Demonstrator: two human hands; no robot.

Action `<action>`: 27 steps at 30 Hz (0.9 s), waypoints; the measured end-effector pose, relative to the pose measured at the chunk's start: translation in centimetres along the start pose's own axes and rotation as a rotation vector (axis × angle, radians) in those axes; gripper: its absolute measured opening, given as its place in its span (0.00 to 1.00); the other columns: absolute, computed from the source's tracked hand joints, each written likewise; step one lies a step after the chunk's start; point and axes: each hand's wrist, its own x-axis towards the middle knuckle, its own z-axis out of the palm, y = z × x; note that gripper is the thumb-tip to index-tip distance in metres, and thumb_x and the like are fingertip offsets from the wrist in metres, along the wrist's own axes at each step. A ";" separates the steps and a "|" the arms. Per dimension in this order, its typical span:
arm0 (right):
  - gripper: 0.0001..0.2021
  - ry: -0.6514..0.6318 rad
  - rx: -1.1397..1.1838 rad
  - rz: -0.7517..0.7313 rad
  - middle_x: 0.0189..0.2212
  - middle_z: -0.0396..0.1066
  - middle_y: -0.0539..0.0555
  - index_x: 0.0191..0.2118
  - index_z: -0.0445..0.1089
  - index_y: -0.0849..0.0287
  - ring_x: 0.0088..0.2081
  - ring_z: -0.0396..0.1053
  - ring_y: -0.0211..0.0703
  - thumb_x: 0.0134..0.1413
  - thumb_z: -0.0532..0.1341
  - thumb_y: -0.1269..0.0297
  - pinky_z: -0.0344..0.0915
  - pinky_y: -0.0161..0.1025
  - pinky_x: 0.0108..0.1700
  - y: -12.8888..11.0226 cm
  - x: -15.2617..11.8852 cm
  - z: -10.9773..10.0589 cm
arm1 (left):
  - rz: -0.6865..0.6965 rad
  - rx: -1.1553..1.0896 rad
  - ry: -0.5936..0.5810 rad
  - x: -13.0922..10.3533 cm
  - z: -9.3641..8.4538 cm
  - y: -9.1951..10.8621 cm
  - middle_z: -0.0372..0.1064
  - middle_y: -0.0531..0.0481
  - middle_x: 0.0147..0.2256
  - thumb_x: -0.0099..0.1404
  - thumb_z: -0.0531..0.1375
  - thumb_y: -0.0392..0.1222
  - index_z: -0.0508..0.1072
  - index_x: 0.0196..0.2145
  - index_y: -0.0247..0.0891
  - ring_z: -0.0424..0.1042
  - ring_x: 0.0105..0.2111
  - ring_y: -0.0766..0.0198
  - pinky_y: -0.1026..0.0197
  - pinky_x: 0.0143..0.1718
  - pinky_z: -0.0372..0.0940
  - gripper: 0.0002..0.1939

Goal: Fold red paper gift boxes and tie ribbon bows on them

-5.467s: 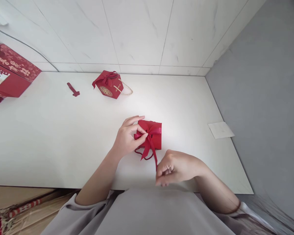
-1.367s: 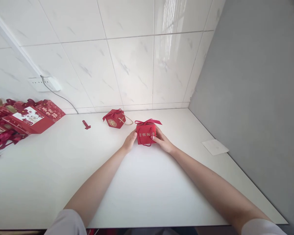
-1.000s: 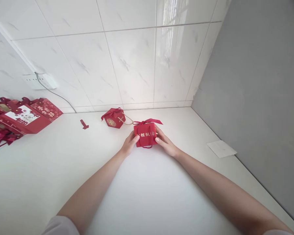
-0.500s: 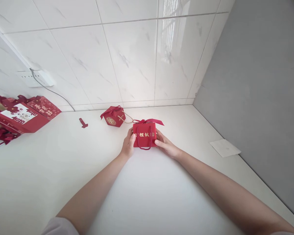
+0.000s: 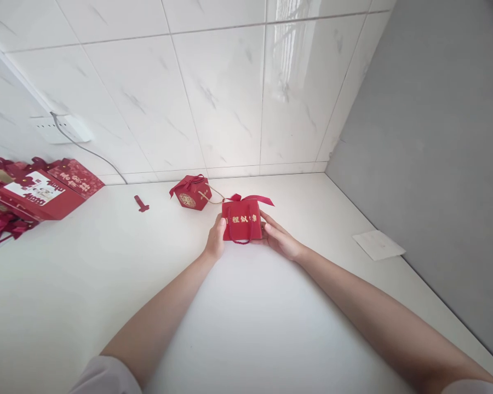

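Observation:
A small red gift box [image 5: 241, 230] with gold characters stands in front of me on the white table. A dark red cord handle [image 5: 241, 241] hangs over its front, and a red ribbon [image 5: 261, 200] lies along its top. My left hand [image 5: 216, 237] is closed on the box's left side, thumb at the front edge. My right hand [image 5: 282, 241] holds the right side more loosely: its fingers reach the side and lower corner, partly hidden, and the thumb sits just off the front. Behind and to the left stands a red hexagonal gift box [image 5: 193, 194] with a bow and beige cord.
A small red tag [image 5: 141, 204] lies left of the hexagonal box. Several red boxes and ribbons [image 5: 45, 191] are piled at the far left. A white paper piece [image 5: 378, 244] lies by the grey panel [image 5: 427, 137]. A cable [image 5: 90, 154] runs from the wall socket [image 5: 61, 129].
The gift box has shifted slightly away from me, its cord handle moving with it. My right thumb has come off the front face; my left hand still grips the side.

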 end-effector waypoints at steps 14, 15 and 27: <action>0.36 0.252 -0.220 -0.192 0.65 0.58 0.56 0.67 0.49 0.47 0.63 0.59 0.56 0.57 0.63 0.49 0.57 0.56 0.64 0.1 -0.1 0.0 | -0.115 -0.193 -0.106 0.2 -0.1 0.4 0.75 0.44 0.42 0.65 0.50 0.69 0.63 0.61 0.42 0.74 0.36 0.56 0.53 0.38 0.69 0.37; 0.38 0.247 -0.244 -0.185 0.65 0.58 0.56 0.68 0.48 0.47 0.63 0.59 0.57 0.56 0.64 0.48 0.58 0.56 0.63 0.1 0.0 0.0 | -0.077 -0.199 -0.125 0.1 0.0 0.4 0.74 0.42 0.46 0.64 0.49 0.70 0.62 0.62 0.42 0.74 0.40 0.54 0.52 0.41 0.69 0.38; 0.35 0.062 -0.298 -0.144 0.67 0.54 0.57 0.69 0.47 0.50 0.67 0.52 0.53 0.61 0.59 0.48 0.53 0.53 0.66 -0.7 0.2 -1.5 | -0.103 -0.244 -0.181 0.2 -0.1 -0.2 0.66 0.40 0.58 0.67 0.55 0.60 0.64 0.59 0.37 0.66 0.58 0.47 0.46 0.58 0.61 0.31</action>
